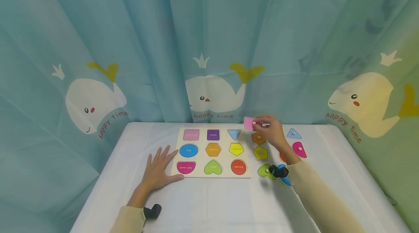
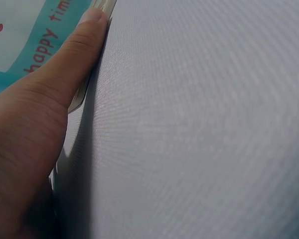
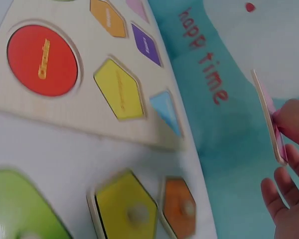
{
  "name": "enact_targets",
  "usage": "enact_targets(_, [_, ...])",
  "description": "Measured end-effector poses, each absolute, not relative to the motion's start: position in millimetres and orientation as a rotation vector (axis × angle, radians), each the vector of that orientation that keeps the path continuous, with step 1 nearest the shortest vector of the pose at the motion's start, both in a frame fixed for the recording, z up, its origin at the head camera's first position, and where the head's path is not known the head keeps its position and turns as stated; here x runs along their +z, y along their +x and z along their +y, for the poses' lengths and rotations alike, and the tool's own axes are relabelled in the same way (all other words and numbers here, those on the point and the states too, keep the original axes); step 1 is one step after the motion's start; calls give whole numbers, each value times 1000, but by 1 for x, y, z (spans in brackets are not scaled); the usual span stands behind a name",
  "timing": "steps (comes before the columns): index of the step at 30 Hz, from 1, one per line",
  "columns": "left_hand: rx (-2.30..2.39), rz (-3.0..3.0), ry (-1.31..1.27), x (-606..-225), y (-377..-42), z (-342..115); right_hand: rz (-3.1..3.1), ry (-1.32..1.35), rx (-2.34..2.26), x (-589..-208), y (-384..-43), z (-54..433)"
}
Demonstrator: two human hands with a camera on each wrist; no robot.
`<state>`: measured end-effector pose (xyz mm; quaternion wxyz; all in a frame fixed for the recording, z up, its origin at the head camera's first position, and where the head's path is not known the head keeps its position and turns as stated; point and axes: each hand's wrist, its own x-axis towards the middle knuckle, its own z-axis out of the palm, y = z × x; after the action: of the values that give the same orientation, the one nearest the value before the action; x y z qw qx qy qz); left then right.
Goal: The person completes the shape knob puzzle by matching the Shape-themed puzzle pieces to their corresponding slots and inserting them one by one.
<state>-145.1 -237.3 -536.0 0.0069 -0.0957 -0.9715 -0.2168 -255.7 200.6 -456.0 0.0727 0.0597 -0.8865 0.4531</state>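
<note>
My right hand [image 1: 272,131] pinches a pink rectangular puzzle piece [image 1: 248,124] by its small knob, raised near the table's far edge. From the right wrist, the piece [image 3: 267,117] appears nearly edge-on, its pale wooden side showing. A wooden shape board [image 1: 200,159] lies flat, with rows of coloured, labelled recesses such as a pink rectangle [image 1: 191,135], a purple square [image 1: 213,135] and a red circle [image 1: 238,167]. At the board's left side rests my left hand [image 1: 158,171], fingers spread, thumb along the near corner. In its wrist view the thumb [image 2: 72,57] touches the board's edge.
Right of the board lie several knobbed pieces: an orange hexagon [image 1: 258,138], a yellow pentagon [image 1: 260,153], a green heart [image 1: 266,172], a blue triangle [image 1: 294,133] and a magenta half round [image 1: 299,149]. My right forearm partly covers red and blue pieces. A whale-print curtain [image 1: 216,44] hangs behind the table.
</note>
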Motion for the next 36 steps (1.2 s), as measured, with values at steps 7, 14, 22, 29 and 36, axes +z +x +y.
enact_targets(7, [-664, -3046, -296, -538, -146, -237, -2639, 288, 1400, -464, -267, 160])
enact_targets(14, [-672, -3057, -281, -538, -145, -237, -2642, 365, 1421, -477, -276, 115])
enact_targets(22, [-655, -3058, -274, -539, -145, -238, -2641, 451, 1461, -490, -286, 60])
enact_targets(29, [-644, -3053, -281, -539, -144, -240, -2739, 405, 1488, -507, -291, 14])
enact_targets(36, [-629, -3039, -292, -540, -147, -238, -2759, 433, 1431, -516, -294, -4])
